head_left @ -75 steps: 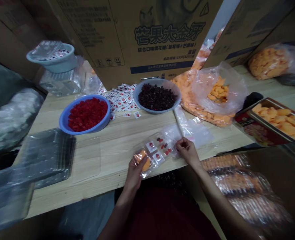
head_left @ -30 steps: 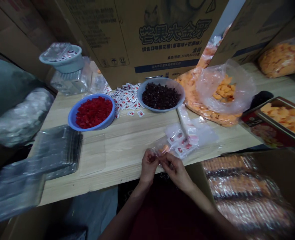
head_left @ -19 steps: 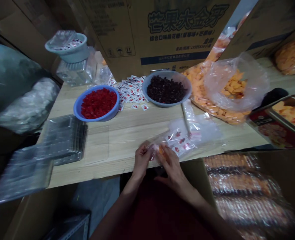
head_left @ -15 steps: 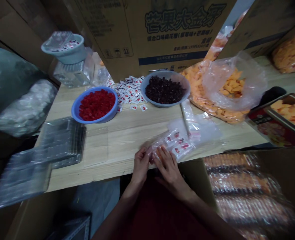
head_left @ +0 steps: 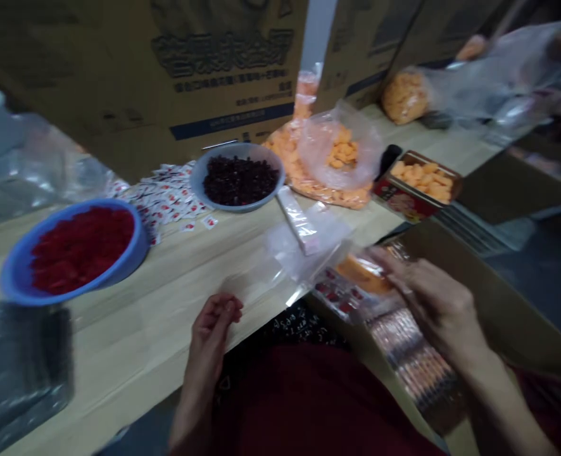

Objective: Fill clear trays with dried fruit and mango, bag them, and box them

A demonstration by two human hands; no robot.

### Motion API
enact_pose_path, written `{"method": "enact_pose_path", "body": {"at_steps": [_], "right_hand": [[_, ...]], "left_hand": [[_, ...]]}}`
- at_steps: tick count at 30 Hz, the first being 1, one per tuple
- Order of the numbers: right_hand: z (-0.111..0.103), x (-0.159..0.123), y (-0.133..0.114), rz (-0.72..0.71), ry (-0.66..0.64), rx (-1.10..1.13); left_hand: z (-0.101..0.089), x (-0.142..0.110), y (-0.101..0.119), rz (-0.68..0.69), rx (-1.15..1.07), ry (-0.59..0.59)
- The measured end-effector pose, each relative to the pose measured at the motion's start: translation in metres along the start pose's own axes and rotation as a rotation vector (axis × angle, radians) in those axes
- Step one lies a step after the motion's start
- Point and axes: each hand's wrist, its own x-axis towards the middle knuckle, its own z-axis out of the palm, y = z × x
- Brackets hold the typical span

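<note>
Packet (head_left: 362, 276) in right hand (head_left: 439, 304), left hand (head_left: 210, 332) apart

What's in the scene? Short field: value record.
Left hand: at the near edge of the table, fingers curled, nothing visible in its grip
Right hand: holds a clear packet with an orange piece, above the open carton
Carton contents: rows of packets
Blue bowl: red pieces
Pale bowl: dark pieces
Between bowls: small printed sachets
Image: blurred
</note>
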Motion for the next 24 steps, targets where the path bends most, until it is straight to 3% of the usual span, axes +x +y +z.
{"method": "enact_pose_path", "body": {"at_steps": [5, 7, 10, 15, 20, 24], "right_hand": [[-0.087, -0.078, 0.059, 0.501, 0.277, -0.294], [-0.106, -0.118, 0.093, 0.664, 0.328, -0.403], [-0.118, -0.178, 0.146, 0.919, 0.274, -0.531], [-0.096, -0.249, 0.204, 1.263, 0.112, -0.729], [-0.051, -0.276, 0.226, 1.318, -0.003, -0.729], [-0.021, -0.287, 0.237, 1.313, -0.058, -0.686]], "left_hand": [[-0.001, 0.009, -0.015, -0.044, -0.006, 0.1], [0.002, 0.01, -0.019, -0.07, -0.02, 0.121], [0.009, 0.009, -0.023, -0.115, 0.008, 0.152], [0.024, 0.003, -0.023, -0.158, 0.041, 0.192], [0.035, 0.0, -0.024, -0.166, 0.121, 0.184], [0.042, 0.0, -0.028, -0.091, 0.231, 0.186]]}}
